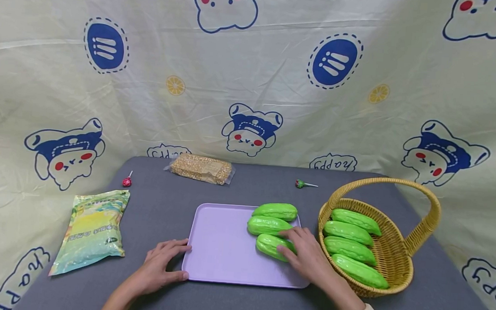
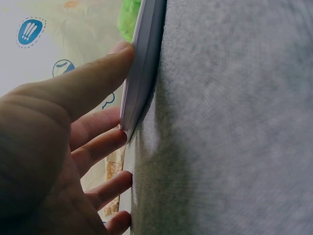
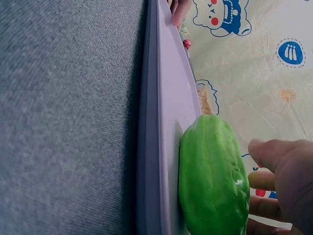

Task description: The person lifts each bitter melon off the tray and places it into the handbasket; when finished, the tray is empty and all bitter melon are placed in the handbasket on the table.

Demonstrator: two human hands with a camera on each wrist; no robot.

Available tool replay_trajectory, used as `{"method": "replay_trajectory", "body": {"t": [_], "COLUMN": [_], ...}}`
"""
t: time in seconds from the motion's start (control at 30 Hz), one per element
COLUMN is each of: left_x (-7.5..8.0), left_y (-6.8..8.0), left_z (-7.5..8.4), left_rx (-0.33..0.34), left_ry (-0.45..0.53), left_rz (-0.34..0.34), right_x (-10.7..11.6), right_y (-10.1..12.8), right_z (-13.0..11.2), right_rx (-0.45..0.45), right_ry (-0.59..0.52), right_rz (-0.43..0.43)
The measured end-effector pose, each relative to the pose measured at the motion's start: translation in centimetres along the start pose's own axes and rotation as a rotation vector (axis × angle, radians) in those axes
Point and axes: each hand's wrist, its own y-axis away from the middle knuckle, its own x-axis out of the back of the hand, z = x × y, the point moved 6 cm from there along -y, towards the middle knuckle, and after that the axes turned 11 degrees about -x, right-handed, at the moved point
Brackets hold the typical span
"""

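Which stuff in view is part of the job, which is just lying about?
Part of the job, judging by the hands:
- purple tray, touched by the left hand
- three green gourds on it, the right hand at them
- wicker basket with four more gourds, likely

Apparently just lying about:
- colourful packet
- clear bag of grains
- red lollipop
- green lollipop

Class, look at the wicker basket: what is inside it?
Four green gourds lie side by side inside the wicker basket; whatever is beneath them is covered.
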Motion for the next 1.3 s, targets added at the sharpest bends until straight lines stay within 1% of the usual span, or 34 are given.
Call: {"method": "replay_trajectory", "body": {"t": [0.17, 0.27, 0.33, 0.53, 0.9, 1.17, 1.3], "left_x": [-0.1, -0.1, -0.1, 0.0, 0.1, 0.1, 0.1], "left_y": [0.0, 0.1, 0.0, 0.0, 0.0, 0.0, 0.0], "left_z": [0.0, 0.0, 0.0, 0.0, 0.1, 0.1, 0.1], "left_rx": [-0.014, -0.022, -0.017, 0.001, 0.001, 0.004, 0.003], "left_ry": [-0.005, -0.007, -0.002, 0.005, 0.006, 0.005, 0.003], "left_rz": [-0.001, -0.004, -0.005, -0.003, -0.005, -0.013, -0.012], "right_x": [-0.2, -0.3, -0.4, -0.8, -1.8, -1.8, -1.5], "right_y": [-0.1, -0.1, 0.0, 0.2, 0.8, 1.3, 1.5], "right_z": [0.4, 0.6, 0.7, 0.7, 0.8, 0.5, 0.3], "right_rx": [-0.028, -0.051, -0.068, -0.113, -0.14, -0.132, -0.096], "right_ry": [-0.011, -0.016, -0.017, -0.015, -0.01, -0.049, -0.077], "right_rz": [0.02, 0.007, -0.013, -0.112, -0.247, -0.287, -0.281]}}
